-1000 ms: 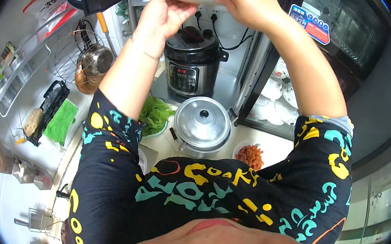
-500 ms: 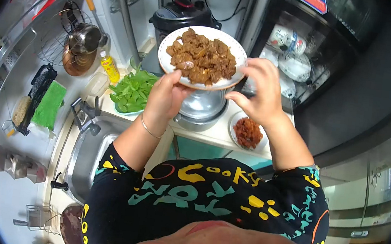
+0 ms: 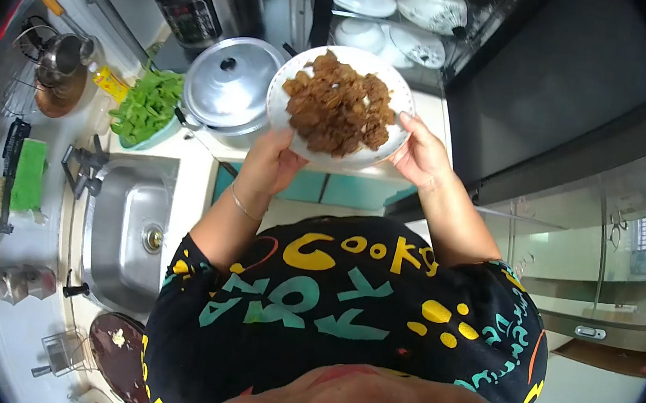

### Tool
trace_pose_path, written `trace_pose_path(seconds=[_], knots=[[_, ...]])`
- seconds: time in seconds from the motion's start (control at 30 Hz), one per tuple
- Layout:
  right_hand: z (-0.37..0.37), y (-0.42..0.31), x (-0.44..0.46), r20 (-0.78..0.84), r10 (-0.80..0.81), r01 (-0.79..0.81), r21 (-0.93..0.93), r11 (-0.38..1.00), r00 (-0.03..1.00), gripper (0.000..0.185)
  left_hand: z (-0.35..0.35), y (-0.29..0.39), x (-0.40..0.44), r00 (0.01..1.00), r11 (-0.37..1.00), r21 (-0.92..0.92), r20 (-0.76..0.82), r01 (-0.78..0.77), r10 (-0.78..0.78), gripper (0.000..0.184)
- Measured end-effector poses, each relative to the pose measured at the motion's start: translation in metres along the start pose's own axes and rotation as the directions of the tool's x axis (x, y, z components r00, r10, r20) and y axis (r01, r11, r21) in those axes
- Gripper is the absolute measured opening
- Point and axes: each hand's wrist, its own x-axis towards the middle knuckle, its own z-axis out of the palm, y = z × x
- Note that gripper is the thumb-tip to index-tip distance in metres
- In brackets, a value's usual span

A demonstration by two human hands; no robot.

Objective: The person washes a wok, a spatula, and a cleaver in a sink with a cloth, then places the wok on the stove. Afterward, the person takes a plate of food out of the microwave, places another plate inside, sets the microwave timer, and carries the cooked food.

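Note:
A white plate [image 3: 282,87] with a patterned rim carries a heap of brown cooked meat [image 3: 340,109]. My left hand [image 3: 274,159] grips its lower left edge, thumb on the rim and fingers underneath. At the lower right edge my right hand [image 3: 422,155] is closed on the same plate, its thumb on top. The plate is held in the air over the counter's front part. Just left of it stands a lidded metal pot [image 3: 229,85]. What lies directly beneath the plate is hidden.
Leafy greens [image 3: 148,104] fill a bowl beside the pot, with an electric cooker [image 3: 205,12] behind. A steel sink [image 3: 128,216] is at the left. Dishes [image 3: 430,8] sit in the cabinet at the back; a dark tall appliance [image 3: 555,92] stands at the right.
My right hand, apart from the plate with fingers spread before, has closed on its edge. The view has swung right, and the small plate of reddish food is out of sight.

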Motion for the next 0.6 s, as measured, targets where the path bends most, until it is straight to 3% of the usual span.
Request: trace_pose_path(seconds=[0.03,0.1,0.13,0.23,0.27,0.3,0.37,0.4,0.47,0.6], knots=[[-0.017,-0.005,-0.005,-0.013,-0.007,0.007,-0.014,1.0,1.0,0.043,-0.001,-0.012,0.007,1.0,1.0,-0.013,-0.021,0.017,-0.017,0.048],[-0.047,-0.014,-0.016,-0.12,-0.008,0.018,0.078,0.997,0.993,0.044,-0.006,-0.029,0.018,0.982,0.995,0.06,0.167,0.076,-0.085,0.053],[-0.06,-0.018,-0.021,-0.139,-0.041,0.053,0.079,0.995,0.99,0.044,-0.007,-0.035,0.018,0.984,0.995,0.059,0.15,0.085,-0.093,0.053],[-0.09,-0.033,-0.036,-0.228,-0.151,0.162,0.03,0.986,0.962,0.046,-0.007,-0.042,0.02,0.984,0.899,0.403,-0.122,0.172,-0.133,0.048],[-0.102,-0.038,-0.041,-0.247,-0.172,0.182,0.016,0.983,0.954,0.047,-0.016,-0.048,0.02,0.956,0.851,0.465,-0.263,0.244,-0.131,0.039],[-0.115,-0.042,-0.046,-0.265,-0.197,0.205,0.0,0.979,0.944,0.047,-0.033,-0.057,0.016,0.955,0.848,0.47,-0.266,0.245,-0.129,0.039],[-0.139,-0.043,-0.055,-0.331,-0.232,0.239,-0.019,0.971,0.915,0.046,-0.074,-0.081,0.006,0.811,0.78,0.463,-0.578,0.421,-0.094,0.032],[-0.149,-0.041,-0.056,-0.365,-0.234,0.26,0.024,0.965,0.901,0.043,-0.089,-0.092,0.004,0.812,0.779,0.466,-0.575,0.421,-0.095,0.032],[-0.164,-0.036,-0.063,-0.442,-0.25,0.298,0.041,0.954,0.861,0.04,-0.107,-0.111,0.003,0.724,0.761,0.351,-0.656,0.545,-0.216,0.032],[-0.202,-0.016,-0.065,-0.533,-0.213,0.303,0.085,0.949,0.819,0.038,-0.117,-0.133,0.022,0.73,0.775,0.31,-0.63,0.55,-0.266,0.032]])
